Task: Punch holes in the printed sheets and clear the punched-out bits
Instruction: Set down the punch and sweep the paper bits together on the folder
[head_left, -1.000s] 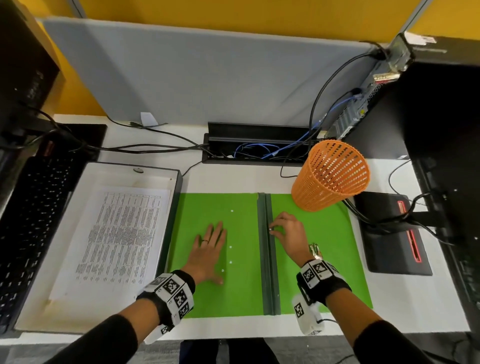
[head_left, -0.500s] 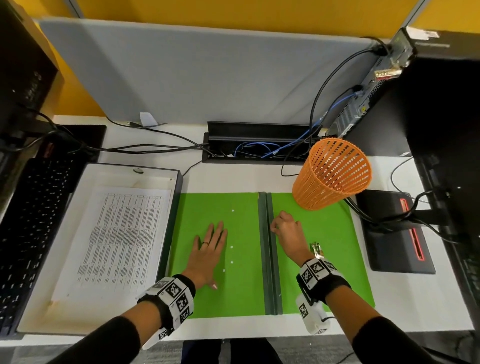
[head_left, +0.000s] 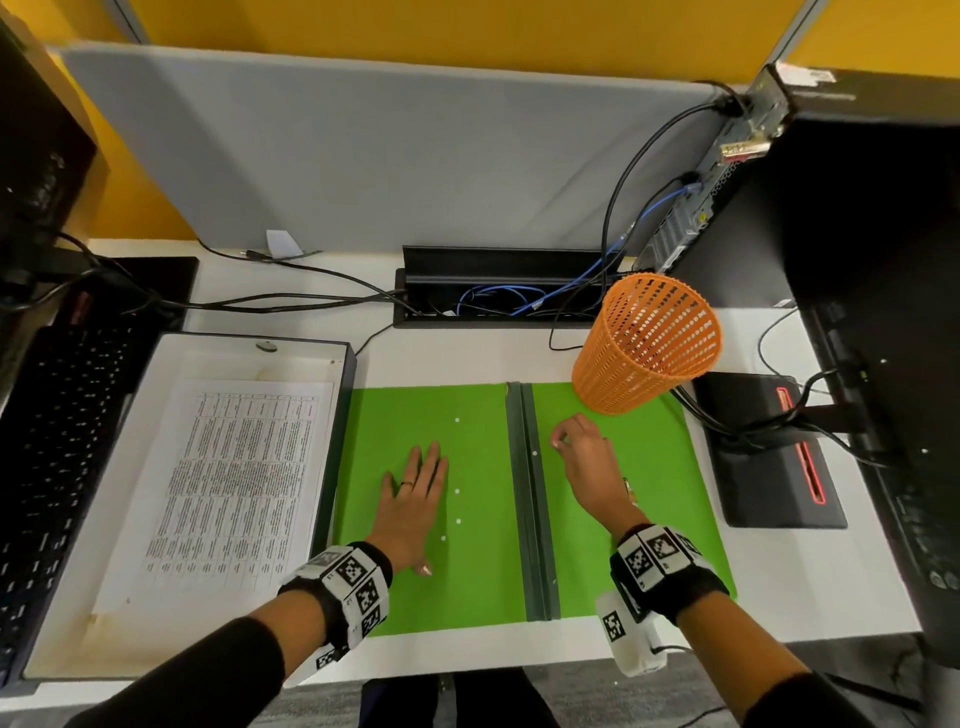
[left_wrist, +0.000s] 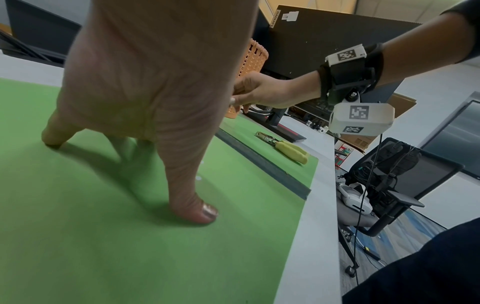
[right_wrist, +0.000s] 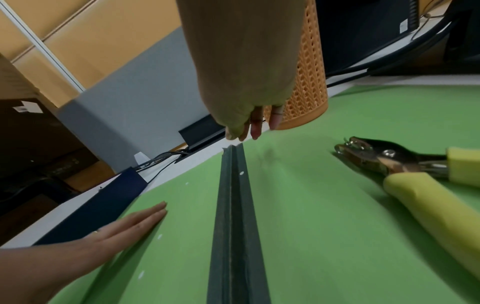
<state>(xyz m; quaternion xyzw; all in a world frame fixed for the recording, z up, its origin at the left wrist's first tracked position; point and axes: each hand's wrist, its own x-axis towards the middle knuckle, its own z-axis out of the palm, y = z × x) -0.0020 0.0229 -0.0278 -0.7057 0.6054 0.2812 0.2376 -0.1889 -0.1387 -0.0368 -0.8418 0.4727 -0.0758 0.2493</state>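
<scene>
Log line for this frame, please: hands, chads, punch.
left hand: flat on green folder | right hand: pinching, contents unclear | chads: several remain | hole punch: idle on folder | orange basket: upright

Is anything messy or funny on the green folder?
Yes. Little white paper dots lie scattered on the green folder, beside the flat left hand, and one sits on the dark spine. They are punched-out bits not yet in the orange basket.

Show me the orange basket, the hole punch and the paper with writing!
Basket (head_left: 644, 348): head view, on its mesh wall.
Punch (right_wrist: 426, 197): right wrist view, on its yellow handle.
Paper (head_left: 234, 478): head view, on the printed middle.
</scene>
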